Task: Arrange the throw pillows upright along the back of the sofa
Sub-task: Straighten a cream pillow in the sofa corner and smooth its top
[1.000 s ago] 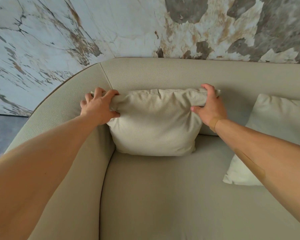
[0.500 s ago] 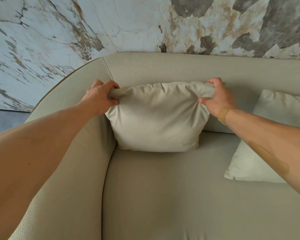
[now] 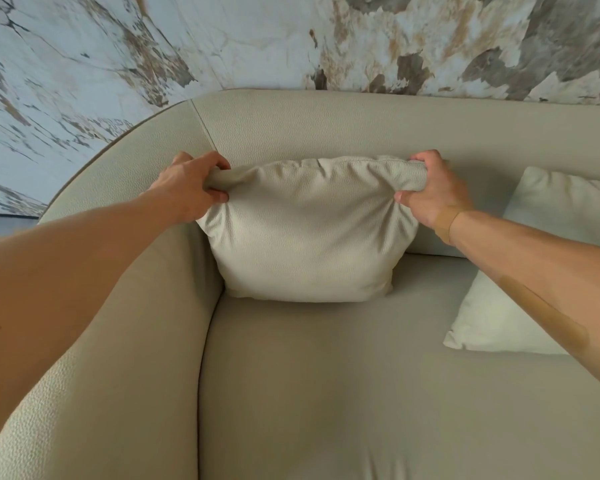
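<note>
A beige textured throw pillow stands upright in the sofa's left corner, leaning against the sofa back. My left hand grips its top left corner, fingers curled over the fabric. At the top right corner my right hand grips the bunched edge the same way. The pillow's bottom edge rests on the seat cushion. A second, paler pillow leans against the sofa back at the right, partly hidden by my right forearm.
The curved left armrest wraps round beside the held pillow. A marble-patterned wall rises directly behind the sofa. A strip of dark floor shows at the far left.
Both hands have kept their grip on the pillow's top corners and pulled them outward and a little upward, so the top edge is stretched and the pillow stands taller against the back.
</note>
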A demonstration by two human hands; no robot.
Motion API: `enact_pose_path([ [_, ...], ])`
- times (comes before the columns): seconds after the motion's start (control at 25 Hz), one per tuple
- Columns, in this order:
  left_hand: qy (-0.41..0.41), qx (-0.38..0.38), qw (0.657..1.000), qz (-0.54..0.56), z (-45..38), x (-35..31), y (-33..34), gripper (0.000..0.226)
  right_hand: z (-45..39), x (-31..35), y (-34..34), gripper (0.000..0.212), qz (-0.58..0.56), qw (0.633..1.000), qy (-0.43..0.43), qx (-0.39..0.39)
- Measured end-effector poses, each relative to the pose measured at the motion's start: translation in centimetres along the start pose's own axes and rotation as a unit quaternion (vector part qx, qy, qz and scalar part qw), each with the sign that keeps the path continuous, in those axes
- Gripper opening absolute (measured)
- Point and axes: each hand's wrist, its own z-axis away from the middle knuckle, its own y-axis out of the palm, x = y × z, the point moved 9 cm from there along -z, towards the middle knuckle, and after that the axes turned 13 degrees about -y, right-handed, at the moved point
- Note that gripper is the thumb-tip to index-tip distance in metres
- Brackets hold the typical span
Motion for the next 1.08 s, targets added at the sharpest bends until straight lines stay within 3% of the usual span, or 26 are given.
enact_pose_path([
  [0.68, 0.014, 0.045, 0.999, -0.02, -0.3, 0.4, 0.8, 0.04, -0.8, -0.2, 0.8, 0.057, 0.019, 0.998, 0.011, 0.058],
  [1.08, -0.013, 0.0, 1.0, -0.004, -1.4, 1.0, 2.3, 0.052, -1.7, -1.1, 2.4, 0.056, 0.021, 1.0, 0.022, 0.001],
])
